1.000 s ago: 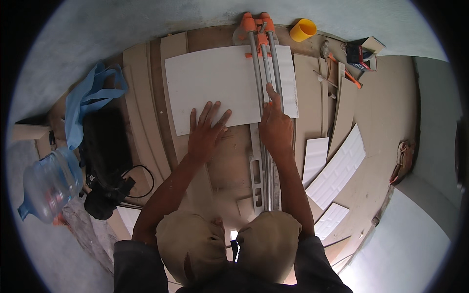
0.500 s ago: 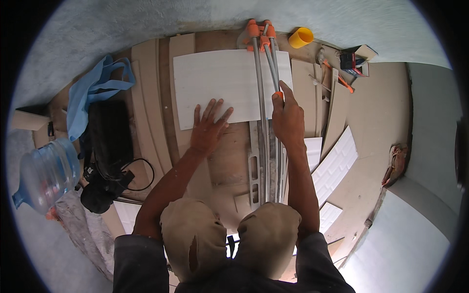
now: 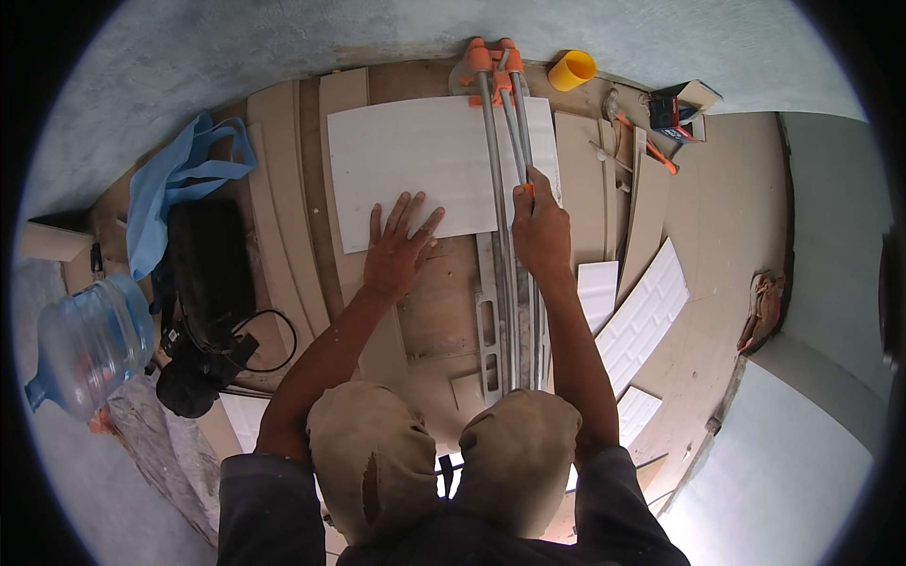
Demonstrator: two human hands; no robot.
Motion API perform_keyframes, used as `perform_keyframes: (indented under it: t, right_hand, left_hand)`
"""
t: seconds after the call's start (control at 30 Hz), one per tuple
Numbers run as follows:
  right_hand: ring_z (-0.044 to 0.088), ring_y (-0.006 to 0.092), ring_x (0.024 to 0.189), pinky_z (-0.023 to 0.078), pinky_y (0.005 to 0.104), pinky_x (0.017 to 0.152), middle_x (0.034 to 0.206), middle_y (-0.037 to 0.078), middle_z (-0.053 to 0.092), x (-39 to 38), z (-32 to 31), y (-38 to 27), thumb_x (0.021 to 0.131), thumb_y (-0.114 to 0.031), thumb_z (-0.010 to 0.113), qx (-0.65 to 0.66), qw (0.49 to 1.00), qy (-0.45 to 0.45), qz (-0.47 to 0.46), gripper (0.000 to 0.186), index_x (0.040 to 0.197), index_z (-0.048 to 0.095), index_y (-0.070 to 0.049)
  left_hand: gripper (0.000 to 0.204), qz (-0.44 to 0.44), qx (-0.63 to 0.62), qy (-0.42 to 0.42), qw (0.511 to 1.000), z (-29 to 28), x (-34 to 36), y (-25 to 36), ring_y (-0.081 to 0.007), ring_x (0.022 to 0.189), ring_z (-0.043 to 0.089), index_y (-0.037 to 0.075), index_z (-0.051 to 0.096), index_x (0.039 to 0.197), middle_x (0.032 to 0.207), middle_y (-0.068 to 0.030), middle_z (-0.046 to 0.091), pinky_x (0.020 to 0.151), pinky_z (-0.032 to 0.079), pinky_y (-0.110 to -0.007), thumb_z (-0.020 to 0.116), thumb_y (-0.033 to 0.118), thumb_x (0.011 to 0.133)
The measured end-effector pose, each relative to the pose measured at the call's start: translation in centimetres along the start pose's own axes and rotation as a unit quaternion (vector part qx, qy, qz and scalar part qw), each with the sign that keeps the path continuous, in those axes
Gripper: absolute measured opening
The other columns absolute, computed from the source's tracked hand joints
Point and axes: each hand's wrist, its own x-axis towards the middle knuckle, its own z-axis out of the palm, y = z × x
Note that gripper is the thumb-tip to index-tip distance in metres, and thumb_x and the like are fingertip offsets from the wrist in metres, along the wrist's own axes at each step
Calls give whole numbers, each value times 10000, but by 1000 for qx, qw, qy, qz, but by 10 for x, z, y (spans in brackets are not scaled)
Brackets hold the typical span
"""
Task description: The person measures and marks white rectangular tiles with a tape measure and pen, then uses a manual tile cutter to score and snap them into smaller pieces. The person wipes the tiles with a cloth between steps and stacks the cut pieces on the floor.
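A white tile [image 3: 411, 156] lies across the bed of a manual tile cutter [image 3: 490, 141] with steel rails and orange end fittings. My left hand [image 3: 401, 247] rests flat on the tile's near edge, fingers spread. On the right side of the rails, my right hand [image 3: 542, 229] is wrapped round the cutter's handle, whose orange part [image 3: 528, 190] shows by the thumb. The handle's bar slopes away toward the far orange fitting. My fingers hide most of the grip. The cutter's near end runs down between my knees.
Beige tile strips [image 3: 283, 208] lie to the left, near a black bag [image 3: 209, 274], a blue cloth bag [image 3: 175, 189] and a large water bottle [image 3: 94, 330]. On the right are white tile pieces [image 3: 642, 307], a hammer [image 3: 651, 146], an open box [image 3: 678, 113] and a yellow cup [image 3: 572, 71].
The whole scene has shifted slightly left in the view. My right hand's grip on the handle has turned a little, its forefinger now less stretched out. My left hand stays on the tile.
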Motion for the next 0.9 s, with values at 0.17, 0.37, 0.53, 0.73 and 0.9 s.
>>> perform_keyframes:
  t: [0.17,0.37,0.53,0.73,0.9]
  right_hand:
    - [745,406,830,556,484,791,877,247,739,-1,11,11,1109,-291,516,-14,999,26,-25,436,1430,569,0]
    - [707,334,714,539,467,740,789,192,709,1,-4,-2,1105,-302,532,-2,1000,9,-3,432,1402,589,7]
    - [737,466,829,569,537,790,840,269,736,3,-11,-11,1086,-262,528,14,1000,-5,9,374,1343,588,2]
    - [741,465,847,568,539,819,839,263,742,0,12,19,1089,-307,515,17,999,42,-29,412,1355,576,1]
    - [739,485,869,550,558,844,824,251,745,1,10,10,1108,-385,463,-64,998,3,9,466,1358,547,0]
  left_hand:
    - [565,8,10,-1,1000,1,0,-1,-309,1570,317,314,467,1590,1674,-81,370,1290,188,-653,632,281,1051]
    - [566,9,18,-3,1000,2,0,-3,-312,1570,316,320,458,1597,1673,-86,371,1285,187,-659,625,288,1057]
    - [576,10,12,-4,1000,1,1,-2,-312,1571,315,324,450,1601,1672,-88,372,1281,188,-664,628,287,1055]
    - [553,13,15,-5,1000,2,3,1,-313,1566,326,314,476,1587,1673,-82,375,1282,195,-659,627,292,1055]
    - [545,10,23,6,1000,1,1,-1,-310,1565,329,317,482,1585,1676,-80,373,1282,199,-654,621,292,1058]
